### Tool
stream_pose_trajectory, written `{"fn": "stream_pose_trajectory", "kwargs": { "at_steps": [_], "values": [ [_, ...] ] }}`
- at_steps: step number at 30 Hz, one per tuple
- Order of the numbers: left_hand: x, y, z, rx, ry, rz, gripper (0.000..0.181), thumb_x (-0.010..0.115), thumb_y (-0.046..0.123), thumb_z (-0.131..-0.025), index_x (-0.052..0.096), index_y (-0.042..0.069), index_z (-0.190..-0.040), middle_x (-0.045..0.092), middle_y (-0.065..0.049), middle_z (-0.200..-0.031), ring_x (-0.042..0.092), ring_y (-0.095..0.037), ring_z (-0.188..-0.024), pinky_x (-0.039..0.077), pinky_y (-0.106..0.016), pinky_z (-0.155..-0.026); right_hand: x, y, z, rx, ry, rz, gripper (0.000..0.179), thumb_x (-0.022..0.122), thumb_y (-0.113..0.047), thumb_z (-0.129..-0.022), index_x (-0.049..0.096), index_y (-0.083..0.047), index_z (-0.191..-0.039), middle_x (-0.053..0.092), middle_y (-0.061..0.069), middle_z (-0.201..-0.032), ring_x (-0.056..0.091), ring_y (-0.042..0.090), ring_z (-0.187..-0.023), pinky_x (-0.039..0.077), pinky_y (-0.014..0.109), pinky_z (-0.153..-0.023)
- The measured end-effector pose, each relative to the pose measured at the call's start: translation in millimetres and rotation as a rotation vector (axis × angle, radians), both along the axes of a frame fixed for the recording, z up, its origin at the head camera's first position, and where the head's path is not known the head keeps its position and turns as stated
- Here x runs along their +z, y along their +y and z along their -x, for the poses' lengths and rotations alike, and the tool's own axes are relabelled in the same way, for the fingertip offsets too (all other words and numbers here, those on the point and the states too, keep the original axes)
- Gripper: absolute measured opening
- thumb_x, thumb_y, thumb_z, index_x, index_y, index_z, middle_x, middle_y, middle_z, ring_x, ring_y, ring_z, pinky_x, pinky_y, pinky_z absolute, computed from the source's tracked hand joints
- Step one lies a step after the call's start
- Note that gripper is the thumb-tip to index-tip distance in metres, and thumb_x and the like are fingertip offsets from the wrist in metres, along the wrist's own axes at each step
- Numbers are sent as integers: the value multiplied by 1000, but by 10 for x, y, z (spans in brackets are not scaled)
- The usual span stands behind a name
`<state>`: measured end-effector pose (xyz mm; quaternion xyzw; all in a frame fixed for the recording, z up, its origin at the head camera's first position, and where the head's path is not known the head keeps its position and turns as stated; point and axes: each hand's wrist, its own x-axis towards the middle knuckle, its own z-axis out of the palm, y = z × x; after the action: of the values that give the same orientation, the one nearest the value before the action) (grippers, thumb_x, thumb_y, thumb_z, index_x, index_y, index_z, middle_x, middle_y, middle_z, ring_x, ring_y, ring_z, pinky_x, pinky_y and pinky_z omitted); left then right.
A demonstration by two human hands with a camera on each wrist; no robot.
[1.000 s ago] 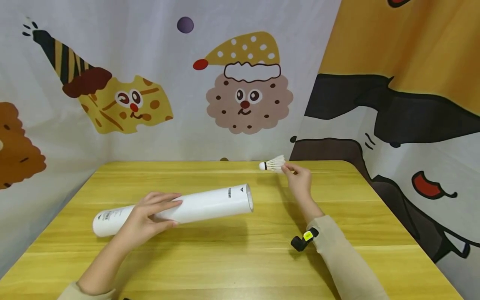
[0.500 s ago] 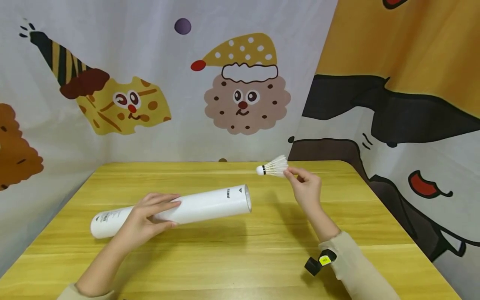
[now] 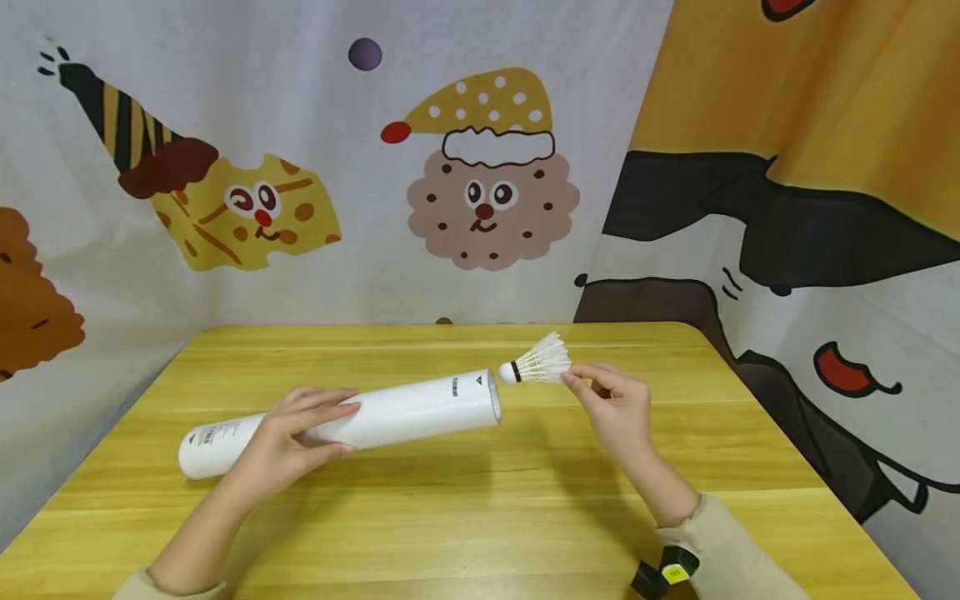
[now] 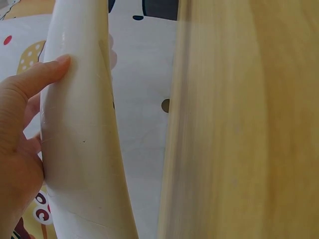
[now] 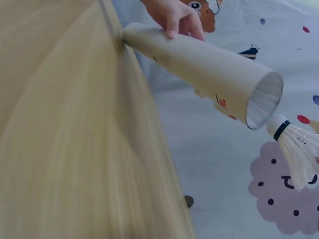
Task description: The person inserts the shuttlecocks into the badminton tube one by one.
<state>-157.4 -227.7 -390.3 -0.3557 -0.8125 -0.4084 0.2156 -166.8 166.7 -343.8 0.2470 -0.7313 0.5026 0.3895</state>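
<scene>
A white cylindrical shuttlecock tube [image 3: 420,411] slants over the table, its open mouth facing right and raised. My left hand [image 3: 292,442] grips it around the middle, fingers over the top and thumb below; the left wrist view shows the thumb on the tube wall [image 4: 82,139]. At the mouth is a white feather shuttlecock [image 3: 542,360] with a black band, cork end toward the opening. My right hand [image 3: 615,404] pinches its feather edge between thumb and fingertips. In the right wrist view the cork of the shuttlecock [image 5: 294,149] is right beside the tube's rim [image 5: 264,99].
The wooden table [image 3: 420,533] spreads under both hands. Behind it hangs a white curtain [image 3: 285,100] printed with cartoon figures, close to the table's back edge. A small black camera with a yellow label [image 3: 675,573] sits on the right wrist.
My right hand has brought the shuttlecock down and nearer, turning its cork toward the tube's mouth. The left hand and the tube have stayed almost still.
</scene>
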Motion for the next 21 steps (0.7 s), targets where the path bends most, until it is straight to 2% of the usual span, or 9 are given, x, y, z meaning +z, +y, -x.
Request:
{"fn": "stream_pose_trajectory", "kwargs": {
  "at_steps": [8, 15, 21],
  "values": [
    [7, 4, -2, -7, 1, -1, 56, 86, -1, -64, 70, 6, -116, 61, -12, -125, 49, -18, -109, 44, -19, -70, -73, -74, -72, 69, -13, -26, 15, 73, 24, -67, 71, 12, -76, 66, 19, -71, 35, 14, -46, 27, 22, -42],
    [10, 3, -9, -8, -12, -3, 55, 86, 0, -65, 69, 6, -117, 60, -14, -125, 48, -16, -109, 45, -19, -63, -382, -76, 77, 171, -8, -3, 20, 74, 22, -68, 73, 6, -79, 69, 16, -75, 33, 11, -45, 27, 22, -40],
    [6, 1, -7, -19, -24, -12, 55, 86, -1, -66, 69, 6, -118, 60, -13, -126, 48, -16, -109, 46, -19, -62, -417, -148, 38, 212, -49, -8, 18, 75, 18, -70, 74, 3, -80, 70, 13, -77, 35, 9, -46, 29, 22, -41]
  ]
}}
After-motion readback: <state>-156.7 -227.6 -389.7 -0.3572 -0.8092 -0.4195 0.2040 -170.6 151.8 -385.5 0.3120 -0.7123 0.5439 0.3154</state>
